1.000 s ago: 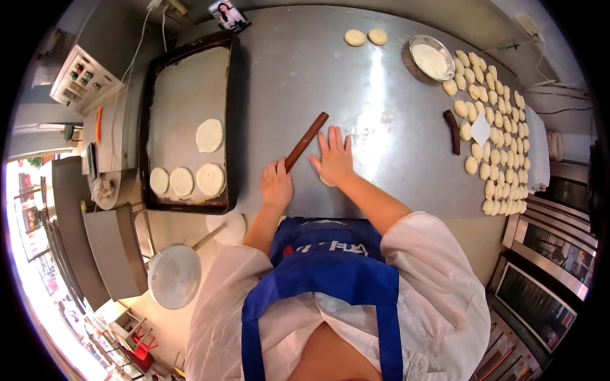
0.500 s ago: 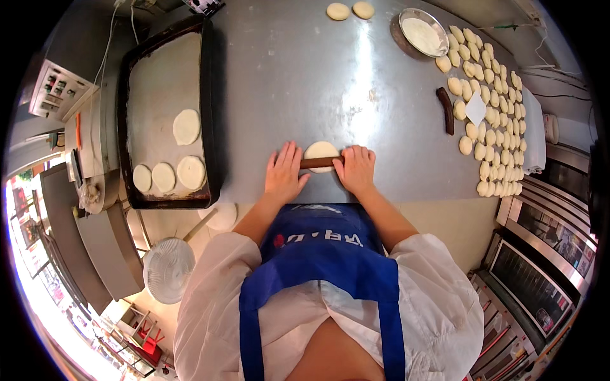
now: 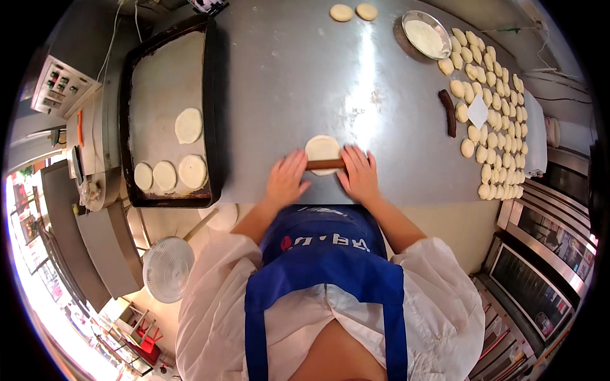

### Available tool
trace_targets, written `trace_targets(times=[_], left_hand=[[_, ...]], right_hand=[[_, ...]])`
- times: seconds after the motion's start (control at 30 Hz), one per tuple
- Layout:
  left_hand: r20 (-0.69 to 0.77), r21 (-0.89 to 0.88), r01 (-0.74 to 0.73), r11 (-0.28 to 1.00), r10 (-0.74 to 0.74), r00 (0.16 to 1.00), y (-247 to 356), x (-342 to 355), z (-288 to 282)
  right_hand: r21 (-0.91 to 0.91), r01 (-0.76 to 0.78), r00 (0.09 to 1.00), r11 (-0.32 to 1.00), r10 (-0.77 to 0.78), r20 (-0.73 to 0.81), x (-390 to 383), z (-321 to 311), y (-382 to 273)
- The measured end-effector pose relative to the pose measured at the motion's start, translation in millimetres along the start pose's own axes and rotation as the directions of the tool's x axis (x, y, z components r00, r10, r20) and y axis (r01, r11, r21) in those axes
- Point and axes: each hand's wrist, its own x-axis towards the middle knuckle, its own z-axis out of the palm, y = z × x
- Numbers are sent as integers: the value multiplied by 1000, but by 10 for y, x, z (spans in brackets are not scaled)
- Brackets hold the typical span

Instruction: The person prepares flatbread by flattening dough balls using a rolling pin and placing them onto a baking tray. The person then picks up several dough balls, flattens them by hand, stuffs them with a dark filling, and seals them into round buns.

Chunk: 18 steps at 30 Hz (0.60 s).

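A brown wooden rolling pin (image 3: 325, 164) lies crosswise on the near part of a round, flat piece of dough (image 3: 323, 147) at the table's front edge. My left hand (image 3: 287, 179) is closed over the pin's left end, its fingers reaching forward and its thumb pointing inward. Over the right end is my right hand (image 3: 361, 175), gripping it in much the same way. Both ends of the pin are hidden under my hands. Most of the dough shows beyond the pin, and a small strip shows on the near side.
Left of my hands stands a dark-rimmed baking tray (image 3: 213, 127) with several dough rounds. A metal bowl of flour (image 3: 424, 37) sits at the far right. Beside many small dough pieces (image 3: 502, 133) lie a dark brown stick (image 3: 447, 113) and a white scraper (image 3: 477, 112). Two dough rounds (image 3: 354, 12) lie farthest away.
The dough round looks longer from front to back and reaches farther past the pin. My right hand's fingers are straighter. The whole view has shifted slightly.
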Motion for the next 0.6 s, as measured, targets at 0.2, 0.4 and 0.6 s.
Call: trace_targets(times=[0.2,0.4,0.6], left_hand=[[-233,61,153,986,-135,963,-198,1301,-265],[173,-189,182,965,-149,974,133,1106,-245],[244,-418,245,875,-152,958,370,906,-324]], right_hand=[[-74,-99,977,992,83,-194,1173,12,276],[53,16,999,998,-14,-40,13,-31,-49],[143,-54,997,988,61,-45,-244,-111,-147]])
